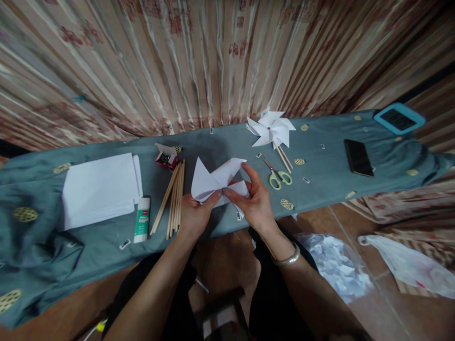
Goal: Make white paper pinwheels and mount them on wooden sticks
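Beside my work lay a paper stack (101,189), a glue stick (142,219), wooden sticks (173,199), green scissors (277,174), a finished pinwheel (271,128), a phone (358,157), perhaps a small clip box (166,157).

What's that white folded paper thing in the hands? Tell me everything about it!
The folded paper is plain white and looks thin and crisp, with sharp creases. Several pointed flaps stick up and out from its middle, like pinwheel blades partly formed. It is held just above the near edge of the grey-green cloth. The left hand supports it from below, with fingers pressing toward its centre, and the right hand pinches it from the right side, thumb on top. Nothing else touches it.
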{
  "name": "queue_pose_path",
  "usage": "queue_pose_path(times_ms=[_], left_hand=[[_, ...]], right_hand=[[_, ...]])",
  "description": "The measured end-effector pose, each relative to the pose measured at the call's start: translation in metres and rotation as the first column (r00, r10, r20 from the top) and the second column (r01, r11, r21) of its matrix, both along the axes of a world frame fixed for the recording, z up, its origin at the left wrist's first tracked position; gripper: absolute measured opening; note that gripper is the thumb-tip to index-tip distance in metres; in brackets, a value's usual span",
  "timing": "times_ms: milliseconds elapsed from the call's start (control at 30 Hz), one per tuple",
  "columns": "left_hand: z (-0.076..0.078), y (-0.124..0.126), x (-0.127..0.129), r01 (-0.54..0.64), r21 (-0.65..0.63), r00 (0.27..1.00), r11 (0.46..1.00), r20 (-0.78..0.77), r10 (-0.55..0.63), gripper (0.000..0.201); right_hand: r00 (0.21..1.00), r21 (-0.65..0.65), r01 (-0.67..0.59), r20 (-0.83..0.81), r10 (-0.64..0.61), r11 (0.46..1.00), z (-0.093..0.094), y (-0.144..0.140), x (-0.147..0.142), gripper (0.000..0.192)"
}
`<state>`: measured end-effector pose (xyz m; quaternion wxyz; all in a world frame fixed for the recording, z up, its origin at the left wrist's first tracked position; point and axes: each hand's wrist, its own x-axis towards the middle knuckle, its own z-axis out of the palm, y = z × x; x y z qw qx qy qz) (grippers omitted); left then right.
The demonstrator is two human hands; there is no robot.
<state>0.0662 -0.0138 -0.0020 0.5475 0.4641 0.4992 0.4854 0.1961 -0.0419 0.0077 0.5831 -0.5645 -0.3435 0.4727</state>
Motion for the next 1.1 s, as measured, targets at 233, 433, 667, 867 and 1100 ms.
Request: queue_pose_path(times_ms=[233, 433, 667, 867, 1100], left_hand=[[0.001, 0.001, 0.001, -0.073, 0.012, 0.997, 0.997, -0.029, 0.074, 0.019], [0.006, 0.003, -0.004, -0.093, 0.014, 0.994, 0.996, -0.05, 0.093, 0.017], [0.0, 0.006, -0.009, -0.099, 0.022, 0.995, 0.995, -0.031, 0.099, 0.024], [-0.006, 0.008, -0.009, -0.092, 0.057, 0.996, 0.994, -0.009, 0.093, 0.024], [-0.009, 0.01, -0.009, -0.121, 0.08, 0.992, 0.989, -0.035, 0.124, 0.025]], right_hand=[[0.998, 0.023, 0.05, 0.036, -0.05, 0.999, -0.004, 0.001, -0.006, 0.082], [0.995, 0.052, 0.089, 0.035, -0.091, 0.995, -0.011, 0.008, -0.014, 0.084], [0.994, 0.071, 0.103, 0.037, -0.106, 0.992, -0.011, 0.012, -0.021, 0.084], [0.994, 0.095, 0.097, 0.048, -0.102, 0.991, -0.014, 0.014, -0.024, 0.082], [0.994, 0.09, 0.062, 0.081, -0.07, 0.994, -0.016, 0.015, -0.022, 0.084]])
